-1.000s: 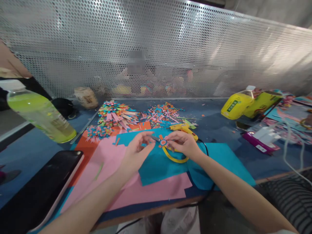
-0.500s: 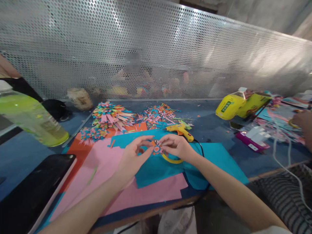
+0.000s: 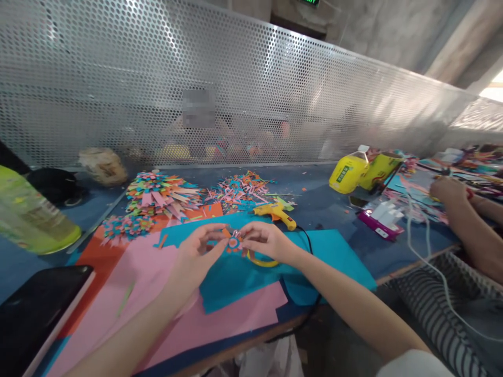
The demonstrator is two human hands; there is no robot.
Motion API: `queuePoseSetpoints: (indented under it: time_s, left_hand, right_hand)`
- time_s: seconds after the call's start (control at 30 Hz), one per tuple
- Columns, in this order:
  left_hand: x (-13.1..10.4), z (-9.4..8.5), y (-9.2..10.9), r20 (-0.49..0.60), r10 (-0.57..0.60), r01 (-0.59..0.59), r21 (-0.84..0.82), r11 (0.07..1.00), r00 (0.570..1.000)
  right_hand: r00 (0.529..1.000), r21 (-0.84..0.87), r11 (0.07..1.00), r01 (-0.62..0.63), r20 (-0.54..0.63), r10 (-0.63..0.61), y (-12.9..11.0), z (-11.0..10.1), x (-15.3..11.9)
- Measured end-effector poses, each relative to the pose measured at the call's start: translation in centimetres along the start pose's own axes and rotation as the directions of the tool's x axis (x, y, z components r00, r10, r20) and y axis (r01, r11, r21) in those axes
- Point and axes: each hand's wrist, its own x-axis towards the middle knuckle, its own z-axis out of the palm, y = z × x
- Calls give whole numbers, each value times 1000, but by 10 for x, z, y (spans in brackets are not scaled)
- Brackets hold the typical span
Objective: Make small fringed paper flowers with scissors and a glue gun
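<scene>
Between my two hands, above the blue paper, is a small paper flower (image 3: 233, 243) with a round pink-and-orange centre and blue and orange bits around it. My left hand (image 3: 202, 251) pinches it from the left. From the right, the fingertips of my right hand (image 3: 267, 242) are closed on its edge. A yellow ring-shaped thing (image 3: 264, 263) lies partly under my right hand; its kind cannot be made out. Just beyond my hands, a yellow glue gun (image 3: 275, 212) rests on the blue paper sheet (image 3: 231, 283), its black cord running right.
Pink paper (image 3: 157, 283) lies at front left beside a black phone (image 3: 47, 309). Behind are a pile of fringed strips (image 3: 161, 191) and loose scraps (image 3: 239, 188). Bottles stand left and right, including a yellow bottle (image 3: 346, 173). A co-worker's arm (image 3: 467, 220) reaches in at right.
The view has swung to the right, so the table things sit further left. Both my hands still hold the flower, and its round face shows a little more clearly. More of the co-worker's arm shows.
</scene>
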Motion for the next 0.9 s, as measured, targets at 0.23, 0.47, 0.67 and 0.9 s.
queuePoseSetpoints:
  time_s: [0.23,0.47,0.67,0.9]
  left_hand:
    - [0,2,3,-19,0,-1,-85,996,1000]
    - [-2,2,4,2,-23,23,-65,998,1000]
    - [-2,4,0,-12,-40,39,-76,996,999]
    - [-4,6,2,103,-45,57,-116,992,994]
  right_hand:
    - [998,-60,998,-36,40,38,6,-3,1]
    - [1000,-122,992,-29,-14,28,1,-4,2]
    - [1000,-116,993,-5,-22,3,5,-6,4]
    - [998,-62,998,27,-56,-31,5,-8,6]
